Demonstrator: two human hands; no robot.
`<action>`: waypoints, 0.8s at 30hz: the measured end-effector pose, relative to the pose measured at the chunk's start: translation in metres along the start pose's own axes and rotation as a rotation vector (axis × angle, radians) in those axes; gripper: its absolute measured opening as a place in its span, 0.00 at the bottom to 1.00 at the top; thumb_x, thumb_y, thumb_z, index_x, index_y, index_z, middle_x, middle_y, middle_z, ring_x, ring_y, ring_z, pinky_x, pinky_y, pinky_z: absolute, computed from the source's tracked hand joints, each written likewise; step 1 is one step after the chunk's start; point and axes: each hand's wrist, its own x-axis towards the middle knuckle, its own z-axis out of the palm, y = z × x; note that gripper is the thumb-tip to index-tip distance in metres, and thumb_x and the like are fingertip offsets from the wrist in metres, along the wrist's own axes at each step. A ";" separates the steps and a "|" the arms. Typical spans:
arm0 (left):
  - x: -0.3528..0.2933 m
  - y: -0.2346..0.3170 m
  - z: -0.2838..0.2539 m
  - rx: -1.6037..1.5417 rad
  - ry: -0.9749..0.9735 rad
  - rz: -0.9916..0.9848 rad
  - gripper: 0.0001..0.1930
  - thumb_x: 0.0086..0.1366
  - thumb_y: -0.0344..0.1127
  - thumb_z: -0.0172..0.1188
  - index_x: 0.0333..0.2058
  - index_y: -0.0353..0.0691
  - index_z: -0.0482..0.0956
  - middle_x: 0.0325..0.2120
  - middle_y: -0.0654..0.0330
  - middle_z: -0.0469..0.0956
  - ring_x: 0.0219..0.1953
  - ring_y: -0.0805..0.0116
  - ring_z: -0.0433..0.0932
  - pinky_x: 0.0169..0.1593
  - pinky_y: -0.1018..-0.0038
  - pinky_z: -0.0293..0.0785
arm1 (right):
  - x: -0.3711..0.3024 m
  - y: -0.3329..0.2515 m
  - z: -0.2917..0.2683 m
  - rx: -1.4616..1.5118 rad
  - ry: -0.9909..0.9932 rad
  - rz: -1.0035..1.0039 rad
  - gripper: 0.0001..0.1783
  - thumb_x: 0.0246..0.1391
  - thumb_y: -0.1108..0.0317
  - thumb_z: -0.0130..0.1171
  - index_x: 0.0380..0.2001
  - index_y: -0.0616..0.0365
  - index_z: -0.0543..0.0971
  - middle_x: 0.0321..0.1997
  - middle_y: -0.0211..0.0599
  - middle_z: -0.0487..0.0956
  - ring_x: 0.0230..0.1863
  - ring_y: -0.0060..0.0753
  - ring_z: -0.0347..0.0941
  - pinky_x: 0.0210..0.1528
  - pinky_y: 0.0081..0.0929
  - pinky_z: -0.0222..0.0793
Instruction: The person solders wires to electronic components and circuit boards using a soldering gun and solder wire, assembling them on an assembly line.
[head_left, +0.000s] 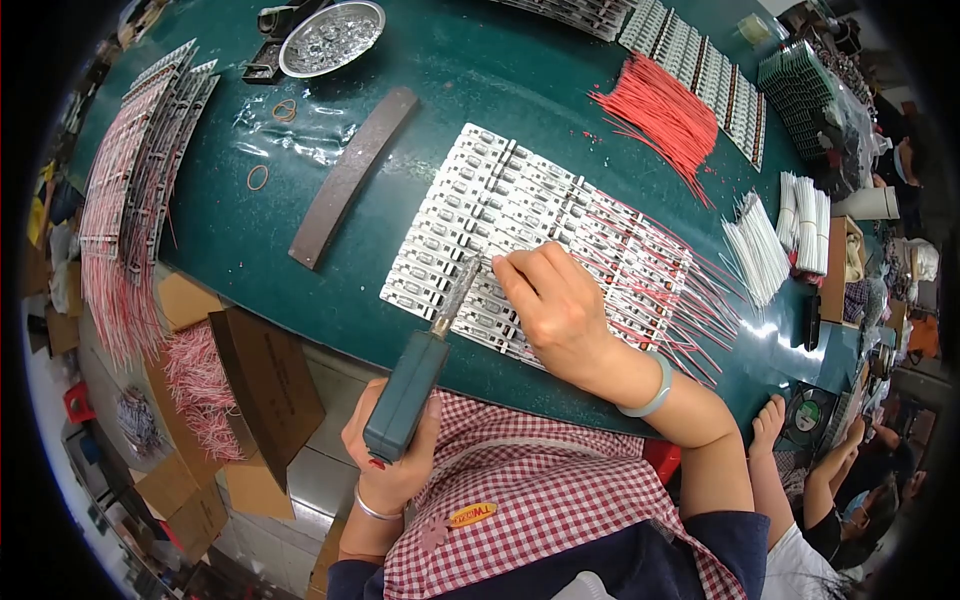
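My left hand grips a soldering gun with a dark green body. Its metal tip slants up over a panel of white circuit boards set in rows. Just right of the tip, my right hand rests over the panel, thumb and forefinger pinched close to the board. Whatever sits between those fingertips is too small to make out. Red and white wires trail from the panel's right side, partly hidden by my right hand and wrist.
A brown curved bar lies left of the panel. Beyond it are rubber bands and a metal bowl. Red wires and white wires lie to the right. Wired panels stand at the left edge above a cardboard box. Other people sit at right.
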 end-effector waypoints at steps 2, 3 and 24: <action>-0.001 -0.002 0.000 0.006 -0.007 0.006 0.11 0.57 0.22 0.69 0.39 0.28 0.80 0.31 0.53 0.80 0.29 0.64 0.80 0.34 0.74 0.75 | 0.000 0.001 0.001 0.002 -0.006 0.003 0.21 0.40 0.78 0.60 0.42 0.71 0.80 0.37 0.41 0.78 0.33 0.38 0.73 0.30 0.30 0.71; -0.001 -0.003 0.000 0.012 -0.013 0.014 0.11 0.57 0.22 0.69 0.39 0.28 0.80 0.31 0.53 0.80 0.29 0.64 0.80 0.33 0.74 0.75 | 0.000 0.001 0.001 0.000 -0.009 0.003 0.21 0.40 0.78 0.60 0.42 0.71 0.80 0.37 0.41 0.78 0.33 0.38 0.73 0.31 0.30 0.71; -0.017 -0.006 -0.007 -0.067 0.039 -0.041 0.12 0.57 0.22 0.67 0.41 0.27 0.81 0.35 0.50 0.82 0.32 0.62 0.82 0.37 0.73 0.77 | -0.005 -0.008 0.002 0.022 0.040 -0.007 0.20 0.39 0.79 0.60 0.42 0.69 0.80 0.37 0.40 0.79 0.33 0.39 0.73 0.31 0.32 0.71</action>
